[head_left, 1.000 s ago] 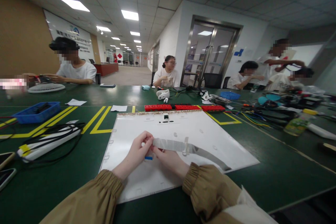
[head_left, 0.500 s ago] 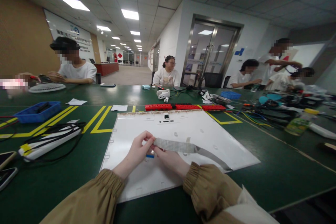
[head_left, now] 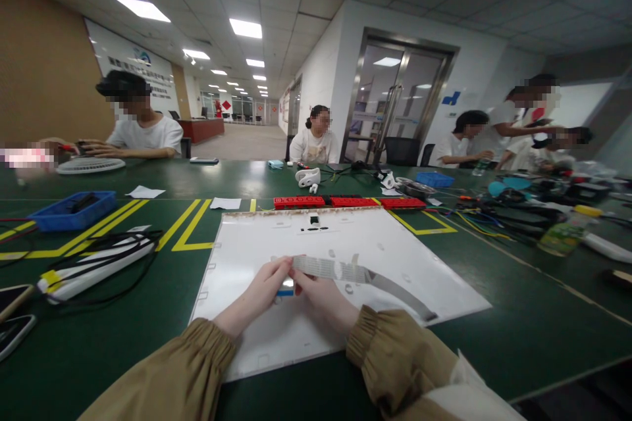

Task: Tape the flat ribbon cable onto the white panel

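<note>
Taking your hands as the clock's centre, a white power strip (head_left: 103,262) looped with black cord lies at nine o'clock on the green table (head_left: 123,355). Your left hand (head_left: 261,286) has thumb and forefinger closed, pinching the left end of a grey flat ribbon cable (head_left: 336,268); a blue tab (head_left: 285,292) shows just below. Your right hand (head_left: 326,299) meets it fingertip to fingertip, its fingers also closed on that end, though how much each one grips is hard to make out. The cable is over the white panel (head_left: 276,345), its long axis running from your fingertips toward three o'clock, then curving toward four, where its dark end reaches the panel's near edge. Handling looks partway: the left end is gathered up, but no finished connection shows there. A yellow-capped bottle (head_left: 563,235) is between two and three o'clock.
</note>
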The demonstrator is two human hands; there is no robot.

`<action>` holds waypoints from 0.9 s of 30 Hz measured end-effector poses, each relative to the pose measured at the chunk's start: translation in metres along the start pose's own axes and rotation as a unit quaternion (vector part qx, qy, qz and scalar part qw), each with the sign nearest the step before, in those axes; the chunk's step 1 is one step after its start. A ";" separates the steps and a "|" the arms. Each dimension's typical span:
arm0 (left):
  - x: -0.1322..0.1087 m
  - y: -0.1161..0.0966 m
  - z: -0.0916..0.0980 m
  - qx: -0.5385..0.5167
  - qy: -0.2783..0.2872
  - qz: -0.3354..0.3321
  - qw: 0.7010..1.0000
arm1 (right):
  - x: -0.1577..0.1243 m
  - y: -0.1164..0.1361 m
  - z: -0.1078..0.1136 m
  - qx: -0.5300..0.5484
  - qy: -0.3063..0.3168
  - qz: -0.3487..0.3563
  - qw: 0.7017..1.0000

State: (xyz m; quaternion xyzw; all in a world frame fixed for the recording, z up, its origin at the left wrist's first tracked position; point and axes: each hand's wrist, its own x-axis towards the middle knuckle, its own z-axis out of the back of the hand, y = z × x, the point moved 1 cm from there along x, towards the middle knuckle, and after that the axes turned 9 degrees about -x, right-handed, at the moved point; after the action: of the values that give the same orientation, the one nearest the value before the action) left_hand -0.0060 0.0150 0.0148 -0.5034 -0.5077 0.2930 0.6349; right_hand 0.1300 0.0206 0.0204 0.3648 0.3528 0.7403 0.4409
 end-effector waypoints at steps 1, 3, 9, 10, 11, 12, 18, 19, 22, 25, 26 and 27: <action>0.000 0.000 0.000 0.002 0.003 0.003 1.000 | 0.000 0.000 0.000 0.004 -0.002 -0.005 1.000; 0.000 0.001 0.001 0.003 0.000 0.005 1.000 | 0.000 0.000 0.000 0.006 -0.001 -0.009 1.000; 0.000 0.002 0.005 0.042 -0.047 -0.015 0.998 | 0.002 -0.001 -0.003 0.035 0.006 0.001 0.999; 0.000 0.001 0.005 0.051 -0.054 -0.018 0.997 | 0.003 -0.001 -0.003 0.039 0.009 0.002 0.999; 0.000 0.001 0.006 0.060 -0.061 -0.021 0.996 | 0.004 -0.001 -0.004 0.040 0.009 0.000 0.999; 0.000 0.000 0.006 0.070 -0.070 -0.023 0.995 | 0.004 -0.001 -0.004 0.040 0.006 -0.001 0.999; 0.001 -0.004 0.007 0.121 -0.143 -0.057 0.981 | 0.006 -0.007 -0.006 0.055 -0.018 -0.024 0.998; 0.001 -0.004 0.007 0.120 -0.155 -0.053 0.979 | 0.007 -0.010 -0.007 0.058 -0.020 -0.027 0.998; 0.001 -0.005 0.006 0.114 -0.179 -0.040 0.976 | 0.010 -0.019 -0.007 0.054 -0.035 -0.037 0.997; 0.002 -0.005 0.006 0.124 -0.181 -0.042 0.975 | 0.011 -0.020 -0.006 0.056 -0.063 -0.046 0.995; 0.002 -0.005 0.006 0.126 -0.180 -0.042 0.975 | 0.010 -0.019 -0.005 0.059 -0.071 -0.045 0.995; 0.002 -0.004 0.006 0.127 -0.179 -0.042 0.975 | 0.010 -0.017 -0.004 0.064 -0.077 -0.042 0.994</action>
State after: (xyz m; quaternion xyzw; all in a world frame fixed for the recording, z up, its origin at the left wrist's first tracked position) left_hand -0.0119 0.0178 0.0195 -0.3361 -0.5924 0.4139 0.6040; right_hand 0.1293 0.0349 0.0064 0.4333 0.3792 0.6666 0.4733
